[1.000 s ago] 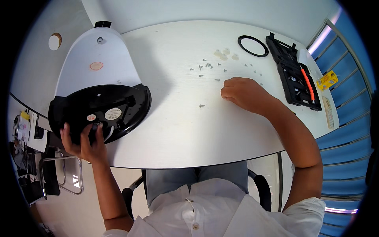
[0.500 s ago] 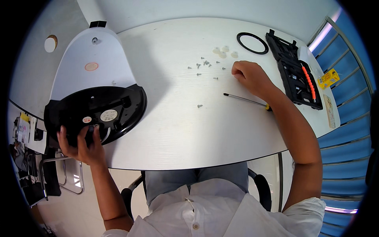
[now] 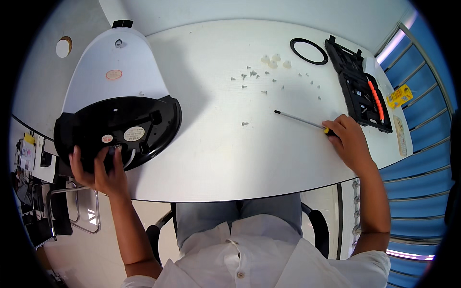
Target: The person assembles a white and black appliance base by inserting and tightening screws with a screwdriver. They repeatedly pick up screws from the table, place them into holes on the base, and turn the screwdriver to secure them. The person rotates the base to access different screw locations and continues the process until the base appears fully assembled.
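Left hand (image 3: 98,168) grips black base (image 3: 117,132) at table (image 3: 216,158) edge, so it stays put | right hand (image 3: 350,141) wraps screwdriver (image 3: 300,119), tip toward screws (image 3: 269,81) | tray (image 3: 357,91) far right

white table (image 3: 206,158), blue blinds (image 3: 422,144)

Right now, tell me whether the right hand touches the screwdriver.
Touching. The head view shows the right hand closed round the screwdriver handle, shaft lying along the table.
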Tool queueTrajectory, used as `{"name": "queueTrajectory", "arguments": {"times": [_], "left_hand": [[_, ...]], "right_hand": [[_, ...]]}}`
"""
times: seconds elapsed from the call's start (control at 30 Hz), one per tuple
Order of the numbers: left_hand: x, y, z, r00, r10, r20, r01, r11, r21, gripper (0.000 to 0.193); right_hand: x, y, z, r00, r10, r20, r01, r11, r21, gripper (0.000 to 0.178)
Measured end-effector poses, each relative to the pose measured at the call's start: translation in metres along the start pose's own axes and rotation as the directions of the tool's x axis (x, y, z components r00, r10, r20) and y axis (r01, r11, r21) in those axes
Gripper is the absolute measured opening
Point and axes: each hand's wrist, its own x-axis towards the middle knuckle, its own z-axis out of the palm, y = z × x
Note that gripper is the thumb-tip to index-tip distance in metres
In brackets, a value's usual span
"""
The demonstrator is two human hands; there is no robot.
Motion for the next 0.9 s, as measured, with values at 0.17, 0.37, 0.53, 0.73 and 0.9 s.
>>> {"name": "queueTrajectory", "arguments": {"times": [0.17,0.37,0.53,0.73,0.9], "left_hand": [[-0.002,-0.003,-0.001,1.0,0.012,0.018,-0.012,0.999,0.032,0.023],[-0.001,-0.001,0.001,1.0,-0.013,-0.006,0.012,1.0,-0.007,0.023],[0.001,0.001,0.0,1.0,-0.006,-0.004,0.006,1.0,-0.02,0.024],[0.0,0.001,-0.001,1.0,-0.015,0.005,0.015,0.999,-0.031,0.023],[0.0,0.0,-0.002,1.0,-0.016,0.014,0.017,1.0,-0.025,0.023]], "right_hand": [[-0.019,-0.034,-0.004,0.997,-0.074,0.029,0.064,0.961,0.268,0.031],[-0.027,-0.084,-0.01,0.956,-0.195,0.218,0.085,0.898,0.432,0.028],[-0.027,-0.104,-0.013,0.945,-0.181,0.273,0.058,0.912,0.405,0.03],[-0.029,-0.108,-0.012,0.946,-0.153,0.285,0.039,0.929,0.369,0.031],[-0.034,-0.107,-0.015,0.945,-0.14,0.294,0.024,0.931,0.365,0.031]]}}
